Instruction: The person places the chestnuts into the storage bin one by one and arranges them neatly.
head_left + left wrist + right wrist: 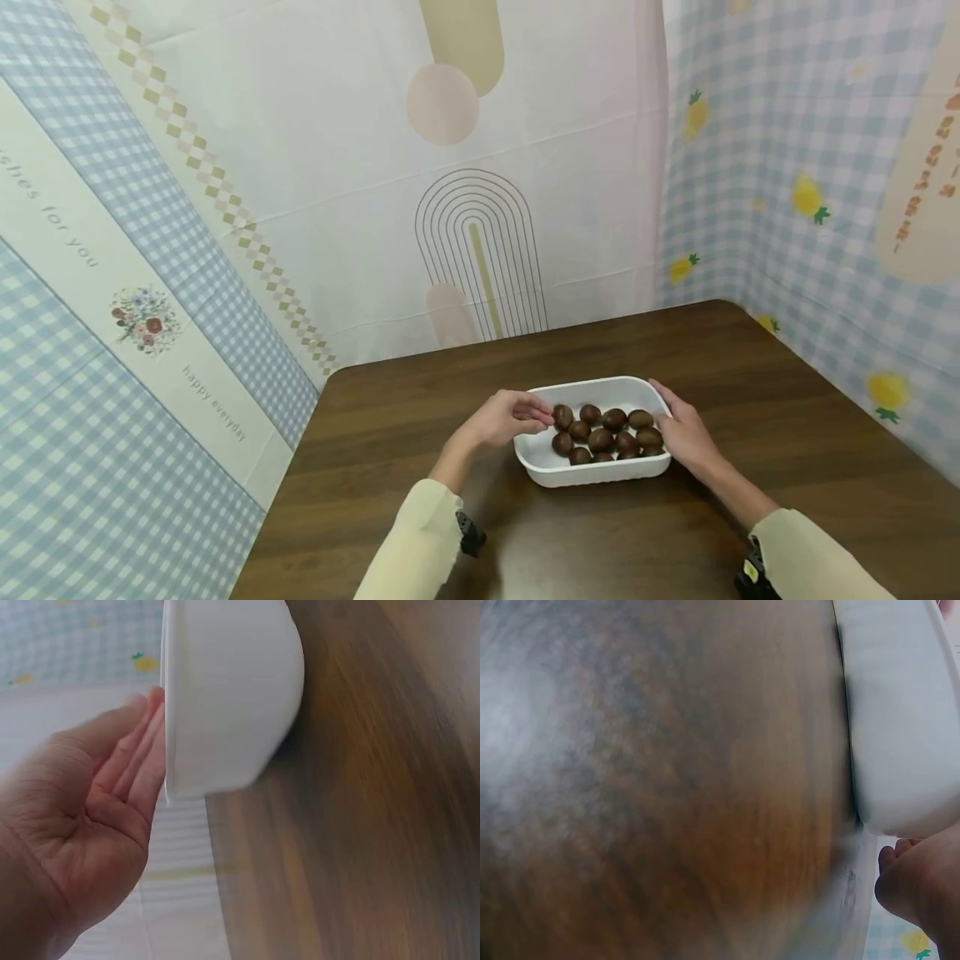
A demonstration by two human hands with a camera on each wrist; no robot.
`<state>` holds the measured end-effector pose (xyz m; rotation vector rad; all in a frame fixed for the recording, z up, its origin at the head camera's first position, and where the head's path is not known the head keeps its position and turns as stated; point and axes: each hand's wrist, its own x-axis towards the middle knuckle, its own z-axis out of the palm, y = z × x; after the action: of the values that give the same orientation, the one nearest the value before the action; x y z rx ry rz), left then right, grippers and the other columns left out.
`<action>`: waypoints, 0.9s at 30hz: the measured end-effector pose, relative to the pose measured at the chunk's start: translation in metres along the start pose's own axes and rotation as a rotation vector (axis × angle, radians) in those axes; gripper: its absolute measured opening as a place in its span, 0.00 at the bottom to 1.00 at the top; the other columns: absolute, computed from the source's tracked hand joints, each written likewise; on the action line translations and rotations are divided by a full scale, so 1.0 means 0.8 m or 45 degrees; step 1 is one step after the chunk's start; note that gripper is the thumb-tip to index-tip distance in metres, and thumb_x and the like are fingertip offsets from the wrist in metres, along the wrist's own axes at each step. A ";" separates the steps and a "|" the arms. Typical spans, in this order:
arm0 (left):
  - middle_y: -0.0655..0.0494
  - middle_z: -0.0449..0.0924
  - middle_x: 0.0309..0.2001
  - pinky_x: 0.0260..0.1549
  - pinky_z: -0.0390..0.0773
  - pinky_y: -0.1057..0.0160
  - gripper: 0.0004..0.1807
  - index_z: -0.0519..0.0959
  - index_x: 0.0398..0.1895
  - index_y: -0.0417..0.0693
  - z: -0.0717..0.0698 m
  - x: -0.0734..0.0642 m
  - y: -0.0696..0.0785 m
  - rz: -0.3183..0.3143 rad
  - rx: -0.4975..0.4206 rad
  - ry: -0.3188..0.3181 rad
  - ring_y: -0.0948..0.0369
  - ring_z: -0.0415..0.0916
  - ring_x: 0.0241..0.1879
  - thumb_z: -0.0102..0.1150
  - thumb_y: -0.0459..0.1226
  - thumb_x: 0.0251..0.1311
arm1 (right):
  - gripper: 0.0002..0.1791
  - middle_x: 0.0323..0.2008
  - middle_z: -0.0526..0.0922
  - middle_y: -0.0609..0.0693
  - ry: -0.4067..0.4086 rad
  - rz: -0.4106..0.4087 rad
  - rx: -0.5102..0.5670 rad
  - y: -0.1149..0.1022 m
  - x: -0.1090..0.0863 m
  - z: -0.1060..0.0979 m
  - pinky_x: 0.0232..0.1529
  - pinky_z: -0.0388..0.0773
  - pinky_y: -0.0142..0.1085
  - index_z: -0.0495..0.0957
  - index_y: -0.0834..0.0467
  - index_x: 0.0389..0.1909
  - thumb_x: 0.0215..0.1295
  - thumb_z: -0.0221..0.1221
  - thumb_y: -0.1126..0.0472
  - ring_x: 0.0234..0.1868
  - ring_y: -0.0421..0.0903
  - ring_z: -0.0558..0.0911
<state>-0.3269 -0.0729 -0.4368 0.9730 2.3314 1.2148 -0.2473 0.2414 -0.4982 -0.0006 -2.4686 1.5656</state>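
A white rectangular dish (pixel 592 477) with rounded corners stands on the wooden table, holding several dark brown, glossy chestnuts (pixel 601 440). At its right end my right hand (pixel 688 437) grips the wall, with the thumb over the rim and the fingers outside. My left hand (pixel 504 419) reaches over the left rim, its fingers loosely bent beside the leftmost chestnuts. In the left wrist view, the dish's side (pixel 232 690) covers part of that hand's fingertips; nothing shows in the palm. The right wrist view has the dish's outer wall (pixel 904 727) above my right hand (pixel 922 881).
Brown wooden table (pixel 390 467) surface lies around the dish. Behind it hangs a white printed cloth (pixel 360 250). Blue checked cloths stand at the left and right, the right one (pixel 795 267) with yellow pineapples. Dark wrist devices sit at both sleeves.
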 end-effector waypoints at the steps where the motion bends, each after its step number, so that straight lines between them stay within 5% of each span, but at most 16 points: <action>1: 0.43 0.90 0.48 0.50 0.84 0.66 0.14 0.83 0.57 0.31 -0.003 -0.004 -0.003 0.012 -0.017 0.004 0.57 0.88 0.50 0.64 0.25 0.71 | 0.37 0.75 0.63 0.74 0.001 -0.002 -0.003 0.001 0.000 0.000 0.73 0.59 0.63 0.56 0.70 0.81 0.70 0.46 0.76 0.74 0.69 0.65; 7: 0.47 0.90 0.49 0.52 0.84 0.64 0.13 0.85 0.56 0.34 -0.006 -0.036 -0.019 0.111 0.054 0.127 0.57 0.87 0.50 0.66 0.28 0.71 | 0.37 0.75 0.63 0.75 -0.006 0.001 -0.008 0.005 0.002 0.000 0.73 0.60 0.62 0.56 0.69 0.81 0.70 0.45 0.76 0.74 0.69 0.66; 17: 0.56 0.89 0.53 0.59 0.82 0.54 0.12 0.87 0.51 0.47 0.012 -0.081 -0.035 0.289 0.542 0.325 0.56 0.85 0.57 0.73 0.36 0.67 | 0.37 0.77 0.61 0.74 -0.041 0.017 -0.004 0.001 0.010 0.013 0.75 0.57 0.62 0.54 0.69 0.82 0.71 0.44 0.75 0.76 0.70 0.63; 27: 0.54 0.90 0.51 0.54 0.85 0.53 0.12 0.88 0.51 0.43 -0.008 -0.096 -0.042 0.312 0.559 0.310 0.54 0.87 0.53 0.72 0.34 0.67 | 0.33 0.80 0.58 0.70 -0.084 0.111 0.068 -0.005 0.007 0.032 0.78 0.54 0.59 0.51 0.65 0.84 0.83 0.44 0.63 0.78 0.66 0.61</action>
<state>-0.2902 -0.1442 -0.4612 1.3525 2.8129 0.9633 -0.2569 0.2172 -0.5043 -0.0498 -2.5075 1.6929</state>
